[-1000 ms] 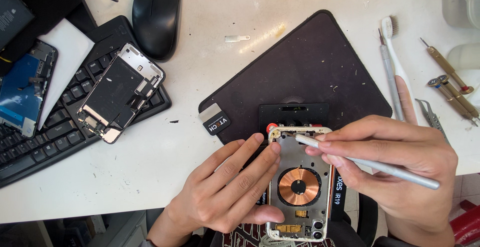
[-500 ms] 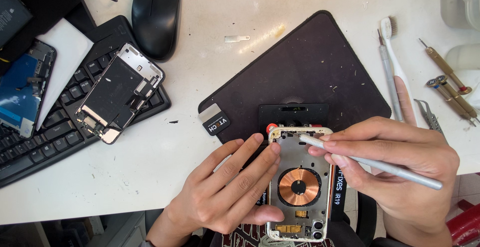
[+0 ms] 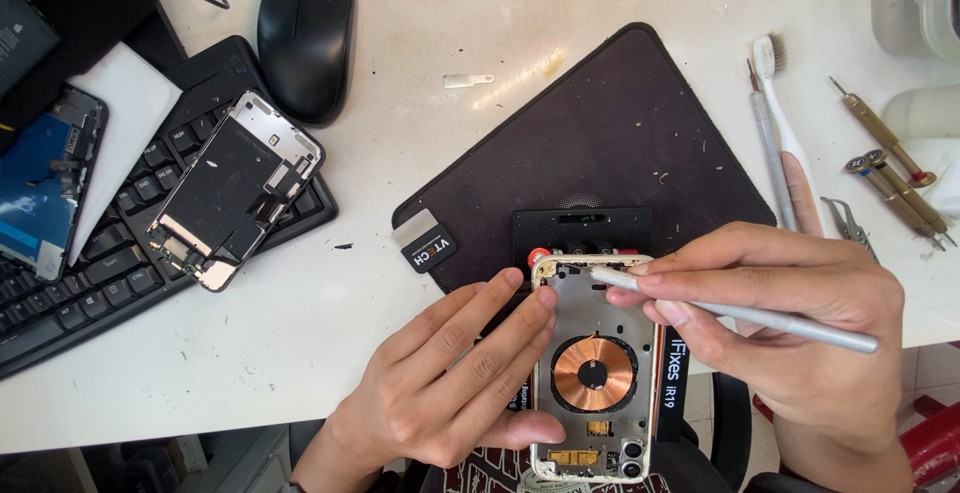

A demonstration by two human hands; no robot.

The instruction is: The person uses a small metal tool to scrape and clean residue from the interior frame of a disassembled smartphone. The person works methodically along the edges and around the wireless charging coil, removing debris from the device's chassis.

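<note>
Phone housing [image 3: 592, 373], copper coil [image 3: 592, 374] inside

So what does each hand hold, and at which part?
The right hand holds a thin silver tool around its middle, tip at the phone housing's top edge. The left hand grips the housing by its left side.
</note>
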